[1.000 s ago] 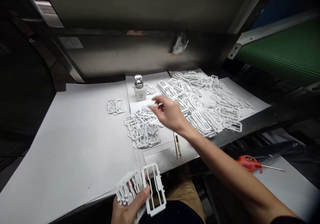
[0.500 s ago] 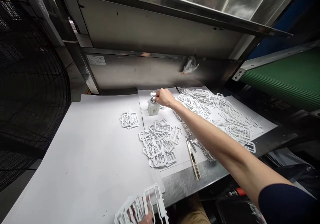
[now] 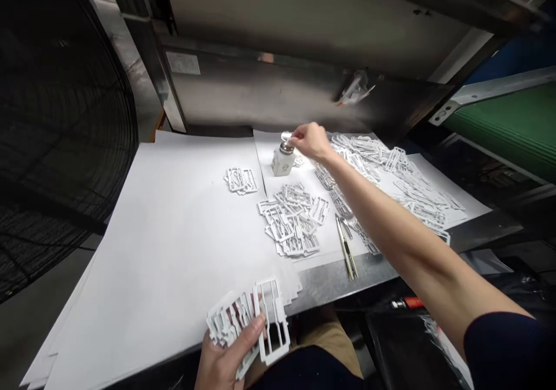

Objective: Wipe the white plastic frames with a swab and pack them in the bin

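Observation:
My left hand (image 3: pixel 228 355) grips a fanned stack of thin white plastic frames (image 3: pixel 230 320). One white frame (image 3: pixel 271 323) stands out at the right of the stack, under my thumb. My right hand (image 3: pixel 311 141) reaches out to a small white dispenser bottle (image 3: pixel 282 163) with a metal top and a raised round lid. The right fingertips are pinched together beside that lid; anything between them is too small to make out. A heap of white frames (image 3: pixel 295 222) lies in front of the bottle, and a smaller pile (image 3: pixel 241 180) sits to its left.
More white frames (image 3: pixel 417 190) are spread over the right side, partly behind my forearm. Tweezers and a slim knife (image 3: pixel 346 248) lie near the table's front edge. White paper sheets (image 3: pixel 174 233) cover the table. A black fan (image 3: pixel 65 117) stands left; a green conveyor (image 3: pixel 508 123) is right.
The view has tipped down, showing more of my left hand and its stack. My right hand has drawn slightly up and right from the bottle's top, fingers still pinched.

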The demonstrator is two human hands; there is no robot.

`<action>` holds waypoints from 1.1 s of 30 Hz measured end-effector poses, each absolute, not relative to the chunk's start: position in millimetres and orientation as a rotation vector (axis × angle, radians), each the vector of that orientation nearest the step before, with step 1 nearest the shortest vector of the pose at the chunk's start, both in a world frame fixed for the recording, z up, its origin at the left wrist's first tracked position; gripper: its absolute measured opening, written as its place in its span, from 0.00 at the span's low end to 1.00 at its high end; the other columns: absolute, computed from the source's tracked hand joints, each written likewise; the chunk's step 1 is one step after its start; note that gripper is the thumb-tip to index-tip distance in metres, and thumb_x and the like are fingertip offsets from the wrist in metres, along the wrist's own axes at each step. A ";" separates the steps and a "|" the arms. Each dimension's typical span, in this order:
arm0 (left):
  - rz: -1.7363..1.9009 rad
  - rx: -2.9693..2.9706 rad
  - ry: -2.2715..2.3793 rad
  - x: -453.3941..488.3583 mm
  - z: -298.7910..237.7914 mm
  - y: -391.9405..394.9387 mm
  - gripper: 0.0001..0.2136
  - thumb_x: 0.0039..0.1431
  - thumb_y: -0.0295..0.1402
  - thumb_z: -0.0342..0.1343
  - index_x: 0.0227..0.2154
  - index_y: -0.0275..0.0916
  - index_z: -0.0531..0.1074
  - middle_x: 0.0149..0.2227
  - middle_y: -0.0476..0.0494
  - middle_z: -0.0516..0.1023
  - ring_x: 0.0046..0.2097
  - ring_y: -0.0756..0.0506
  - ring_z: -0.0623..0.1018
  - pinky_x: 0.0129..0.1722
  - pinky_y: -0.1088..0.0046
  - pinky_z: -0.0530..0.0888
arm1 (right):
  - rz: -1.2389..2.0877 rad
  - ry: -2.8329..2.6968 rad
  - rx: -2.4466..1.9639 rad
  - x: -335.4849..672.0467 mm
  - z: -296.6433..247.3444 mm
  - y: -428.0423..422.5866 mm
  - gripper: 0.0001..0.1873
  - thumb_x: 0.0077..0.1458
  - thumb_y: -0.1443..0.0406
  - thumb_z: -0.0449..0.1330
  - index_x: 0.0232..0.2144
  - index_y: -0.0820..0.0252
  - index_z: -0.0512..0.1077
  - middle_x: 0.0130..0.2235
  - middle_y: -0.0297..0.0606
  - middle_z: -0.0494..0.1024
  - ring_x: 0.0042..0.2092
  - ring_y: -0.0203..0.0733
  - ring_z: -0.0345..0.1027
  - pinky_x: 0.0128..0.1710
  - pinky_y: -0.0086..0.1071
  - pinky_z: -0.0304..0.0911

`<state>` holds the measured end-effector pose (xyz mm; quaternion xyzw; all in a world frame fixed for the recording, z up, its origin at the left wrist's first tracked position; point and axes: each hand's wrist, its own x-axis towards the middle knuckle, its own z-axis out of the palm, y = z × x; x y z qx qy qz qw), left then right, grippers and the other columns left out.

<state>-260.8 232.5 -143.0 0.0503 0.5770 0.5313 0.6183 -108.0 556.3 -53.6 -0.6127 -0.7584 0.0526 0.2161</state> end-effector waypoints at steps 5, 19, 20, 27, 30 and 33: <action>1.214 0.042 1.249 -256.3 -134.8 226.9 0.20 0.35 0.31 0.69 0.36 0.34 0.76 0.31 0.42 0.79 0.36 0.40 0.78 0.37 0.70 0.75 | 0.575 -2.094 -1.331 -93.4 -66.8 454.8 0.10 0.56 0.63 0.56 0.30 0.67 0.73 0.28 0.39 0.74 0.28 0.34 0.65 0.26 0.27 0.61; 1.068 0.086 1.225 -192.9 -151.5 190.2 0.23 0.39 0.29 0.68 0.42 0.37 0.73 0.37 0.43 0.79 0.41 0.40 0.77 0.40 0.71 0.75 | 0.898 -2.124 -1.172 -44.3 -137.7 251.0 0.07 0.56 0.69 0.55 0.36 0.66 0.72 0.33 0.39 0.70 0.33 0.35 0.63 0.34 0.28 0.61; 1.053 0.103 1.222 -186.8 -153.7 187.6 0.20 0.39 0.29 0.68 0.40 0.37 0.74 0.35 0.43 0.79 0.40 0.40 0.77 0.39 0.71 0.75 | 0.894 -2.100 -1.203 -37.2 -140.1 247.1 0.07 0.56 0.69 0.55 0.36 0.65 0.72 0.33 0.39 0.70 0.33 0.34 0.63 0.34 0.28 0.61; 1.016 0.158 1.255 -152.1 -160.6 174.7 0.18 0.39 0.28 0.68 0.37 0.36 0.75 0.34 0.42 0.79 0.36 0.43 0.77 0.35 0.73 0.74 | 0.882 -2.040 -1.248 -2.3 -156.5 222.7 0.08 0.56 0.68 0.54 0.36 0.65 0.72 0.33 0.39 0.70 0.34 0.36 0.65 0.33 0.28 0.62; 0.975 0.152 1.292 -143.6 -161.8 173.5 0.21 0.39 0.28 0.68 0.41 0.36 0.74 0.34 0.43 0.78 0.36 0.43 0.77 0.37 0.71 0.74 | 0.859 -1.960 -1.341 10.6 -161.7 219.5 0.08 0.57 0.69 0.53 0.36 0.65 0.72 0.34 0.39 0.71 0.34 0.35 0.65 0.35 0.28 0.62; 0.920 0.178 1.303 -138.1 -163.7 174.1 0.20 0.40 0.28 0.68 0.40 0.36 0.74 0.34 0.43 0.78 0.36 0.44 0.77 0.37 0.72 0.74 | 0.848 -1.918 -1.341 18.1 -164.2 214.6 0.08 0.57 0.69 0.54 0.37 0.64 0.72 0.34 0.39 0.71 0.35 0.35 0.66 0.36 0.27 0.63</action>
